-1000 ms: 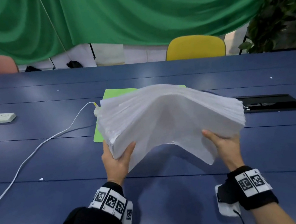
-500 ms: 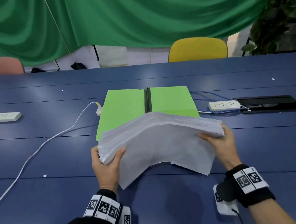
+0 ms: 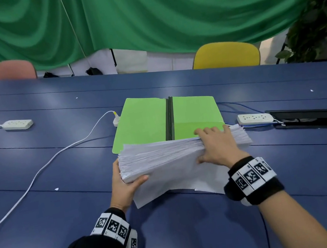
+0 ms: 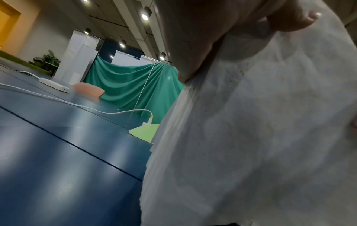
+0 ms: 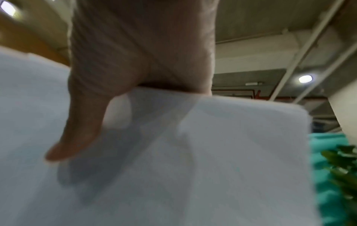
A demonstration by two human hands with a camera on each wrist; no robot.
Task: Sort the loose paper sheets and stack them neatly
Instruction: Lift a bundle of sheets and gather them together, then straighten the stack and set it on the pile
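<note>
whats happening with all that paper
A person is squaring up a thick stack of white paper sheets over a dark blue table. The left hand grips the stack's near-left corner, and the right hand clamps over its right part. A few bottom sheets stick out unevenly. An open bright green folder lies just behind.

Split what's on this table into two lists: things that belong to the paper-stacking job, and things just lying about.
Belongs to the job:
- paper stack, gripped by the left hand and right hand
- open green folder, probably

Just lying about:
- left power strip
- right power strip
- white cable
- yellow chair
- pink chair
</note>
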